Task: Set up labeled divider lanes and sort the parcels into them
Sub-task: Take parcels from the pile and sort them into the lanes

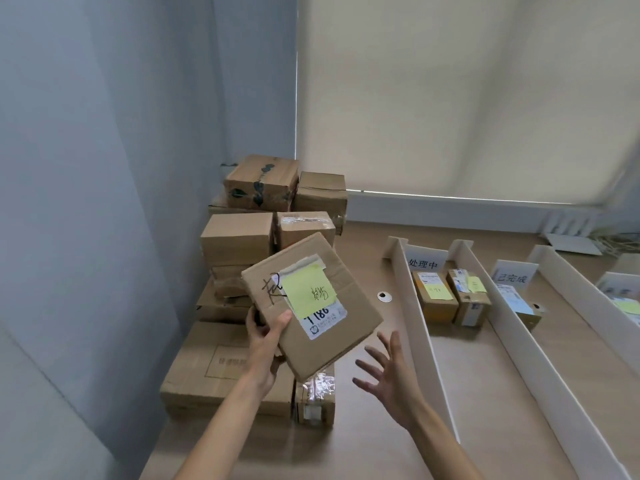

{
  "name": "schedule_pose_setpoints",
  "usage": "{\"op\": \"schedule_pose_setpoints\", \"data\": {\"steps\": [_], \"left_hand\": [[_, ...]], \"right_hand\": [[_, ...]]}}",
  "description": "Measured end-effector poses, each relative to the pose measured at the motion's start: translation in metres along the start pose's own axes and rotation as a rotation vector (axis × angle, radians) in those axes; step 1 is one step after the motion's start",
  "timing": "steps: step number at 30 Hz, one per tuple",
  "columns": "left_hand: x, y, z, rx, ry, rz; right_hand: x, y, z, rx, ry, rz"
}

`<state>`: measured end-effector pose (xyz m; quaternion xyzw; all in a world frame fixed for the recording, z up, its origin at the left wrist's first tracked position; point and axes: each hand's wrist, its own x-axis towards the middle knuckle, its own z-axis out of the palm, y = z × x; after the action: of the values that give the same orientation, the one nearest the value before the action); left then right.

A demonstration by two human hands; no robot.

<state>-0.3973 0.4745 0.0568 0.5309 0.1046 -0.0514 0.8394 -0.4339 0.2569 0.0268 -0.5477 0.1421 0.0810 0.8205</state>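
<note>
The left hand (266,336) pinches a flat parcel (332,344) by its lower left edge, thumb on top, lifted above the unsorted pile (239,237). The right hand (391,372) is spread wide just beside it, holding nothing. The dividers (415,317) and lane labels (422,263) are up. Two parcels (434,299) sit in the first lane and one more (523,310) in the next, perhaps others at the blurred right edge. Most of the pile seems left to sort.

Parcel pile (239,237) at left of table (363,445), against wall (104,202); held parcel (329,348) in front of pile, in left hand (265,336); dividers (414,313) to right; two parcels (434,299) side by side in first lane (450,358), before label card (422,263); lone parcel (519,308) in second lane (571,341).
</note>
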Motion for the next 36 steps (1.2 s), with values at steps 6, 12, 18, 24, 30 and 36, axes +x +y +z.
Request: {"op": "schedule_pose_setpoints", "data": {"steps": [6, 12, 18, 24, 30, 36], "left_hand": [[-0.003, -0.03, 0.038, -0.004, -0.062, -0.056], [0.015, -0.023, 0.032, 0.111, -0.17, -0.075], [0.025, -0.004, 0.071, 0.461, -0.614, -0.13], [0.001, -0.049, 0.156, 0.247, -0.514, -0.125], [-0.049, -0.115, 0.264, -0.043, -0.418, -0.204], [-0.123, -0.181, 0.38, -0.025, -0.47, -0.163]], "right_hand": [[-0.011, -0.009, 0.009, 0.001, -0.081, -0.063], [-0.029, -0.049, -0.036, -0.132, 0.124, -0.231], [-0.064, -0.085, -0.093, -0.296, 0.099, -0.245], [-0.096, -0.11, -0.136, -0.06, 0.598, -0.407], [-0.129, -0.083, -0.181, -0.067, 0.555, -0.217], [-0.166, -0.112, -0.26, -0.016, 0.554, -0.374]]}}
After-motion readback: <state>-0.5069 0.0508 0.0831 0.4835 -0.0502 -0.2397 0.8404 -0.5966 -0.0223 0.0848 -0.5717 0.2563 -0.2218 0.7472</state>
